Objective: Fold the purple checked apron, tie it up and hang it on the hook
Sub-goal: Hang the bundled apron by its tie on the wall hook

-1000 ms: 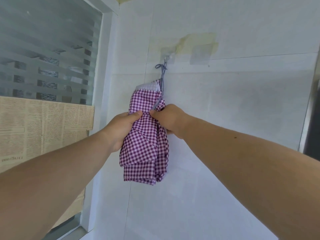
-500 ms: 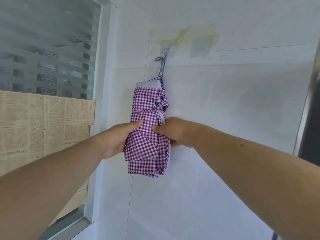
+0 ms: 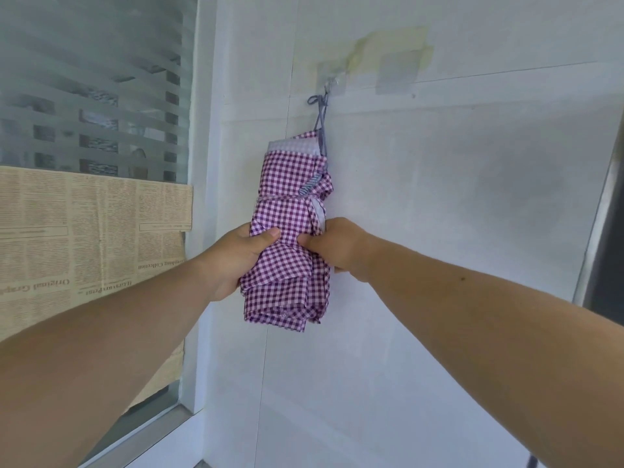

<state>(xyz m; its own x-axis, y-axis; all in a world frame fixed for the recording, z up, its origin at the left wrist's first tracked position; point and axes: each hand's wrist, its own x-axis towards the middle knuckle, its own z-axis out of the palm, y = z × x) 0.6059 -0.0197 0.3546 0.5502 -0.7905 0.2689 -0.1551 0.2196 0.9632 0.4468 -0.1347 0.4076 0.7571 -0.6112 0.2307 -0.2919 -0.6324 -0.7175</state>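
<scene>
The purple checked apron (image 3: 292, 184) hangs folded in a bundle against the white wall, with a thin strap tied around its middle. Its blue-grey string (image 3: 320, 119) runs up to a small metal hook (image 3: 330, 83) stuck to the wall. My left hand (image 3: 236, 258) grips the bundle's left side below the tie. My right hand (image 3: 337, 244) grips its right side at the same height. The bundle's lower folds (image 3: 283, 305) hang loose beneath both hands.
A frosted striped window (image 3: 98, 89) fills the left, with newspaper (image 3: 84, 231) covering its lower pane. Yellowed tape patches (image 3: 395, 55) sit on the wall beside the hook. A dark metal-edged frame (image 3: 604, 231) stands at the right edge.
Both hands have slid down the bundle from near its tie to lower on it. The apron stays hanging from the hook.
</scene>
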